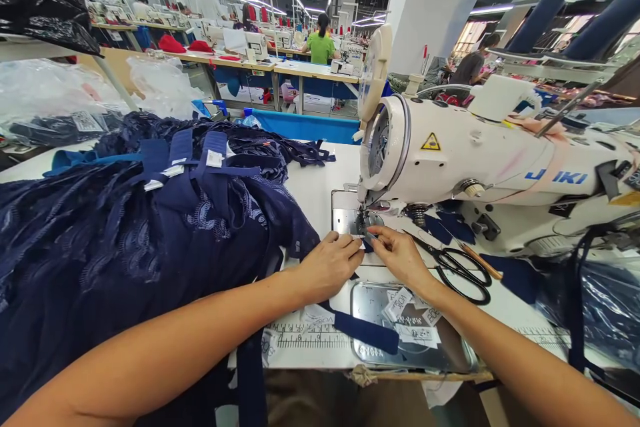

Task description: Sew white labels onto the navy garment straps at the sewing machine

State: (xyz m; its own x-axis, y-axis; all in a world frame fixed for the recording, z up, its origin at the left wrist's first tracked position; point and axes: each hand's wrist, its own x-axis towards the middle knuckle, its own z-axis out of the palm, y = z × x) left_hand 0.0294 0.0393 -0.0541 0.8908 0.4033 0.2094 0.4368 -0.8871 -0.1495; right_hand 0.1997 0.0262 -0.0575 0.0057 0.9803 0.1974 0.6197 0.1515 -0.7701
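Observation:
My left hand [329,264] lies on the sewing table with its fingers pressed together on a small white label and a navy strap just in front of the presser foot [362,222]. My right hand [400,257] pinches the same label and strap from the right side. The navy strap [367,331] runs back toward me across the metal plate [425,353]. The white Juki sewing machine [480,160] stands right behind both hands. A big heap of navy lace garments [130,233] lies to the left, touching my left forearm.
Black scissors [463,267] and a wooden-handled tool [483,261] lie right of my right hand. Loose labels [407,317] sit on the plate. Plastic bags [55,97] lie at far left. Other people work at sewing tables [300,70] behind.

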